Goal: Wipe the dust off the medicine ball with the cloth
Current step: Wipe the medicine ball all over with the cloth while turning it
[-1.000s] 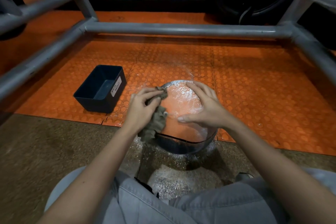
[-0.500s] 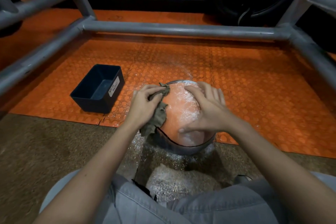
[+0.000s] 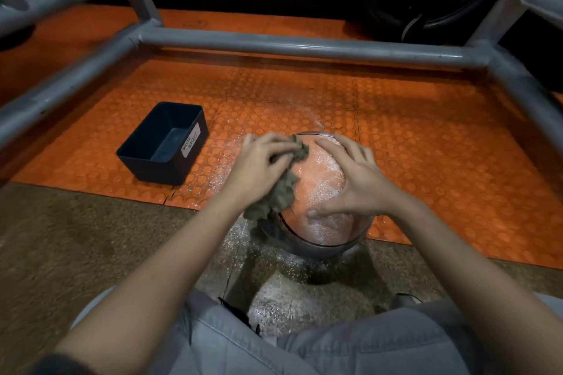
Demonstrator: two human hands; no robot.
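Ball: my medicine ball [image 3: 323,192], orange with a dark band and white dust across its top, sits on the ground just ahead of my knees, where the orange mat [image 3: 426,146] meets the brown floor [image 3: 76,237].
Cloth: a crumpled grey-green cloth [image 3: 283,189] lies against the ball's left side, its loose end hanging down.
Left hand: my left hand [image 3: 259,170] has its fingers curled round the cloth and holds it to the ball.
Right hand: my right hand [image 3: 353,183] lies with fingers spread, flat on the ball's right side.
Powder: white powder [image 3: 274,304] lies on the brown floor between the ball and my grey trousers [image 3: 274,350].
Bin: a dark bin [image 3: 164,143] labelled "WASTE BASKET" stands on the mat, left of the ball and apart from it.
Frame: grey metal tubes [image 3: 304,47] run around the mat.
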